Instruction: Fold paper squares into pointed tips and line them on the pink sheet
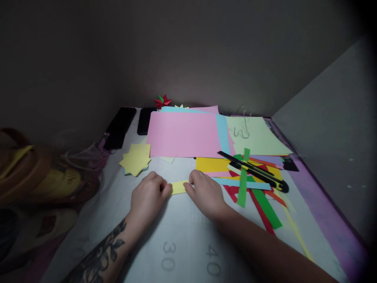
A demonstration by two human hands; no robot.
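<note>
A small yellow strip of paper [178, 188] lies between my two hands, low over the white table surface. My left hand [150, 194] pinches its left end between thumb and curled fingers. At the right end, my right hand [206, 194] grips the paper the same way. Both hands partly cover the strip's ends, so its full length is hidden. Just beyond my left hand sits a stack of square yellow paper pieces [135, 159], turned so their corners form a star outline. Right of my right hand, coloured paper strips [243, 182] lie in a loose pile.
A black and yellow utility knife [259, 171] rests among the strips. Behind are pink paper sheets [182, 133], pale green sheets [250, 137] with a thin wire [244, 127], a red and green paper star [163, 101] and dark phones [122, 121]. A bag [38, 173] stands left.
</note>
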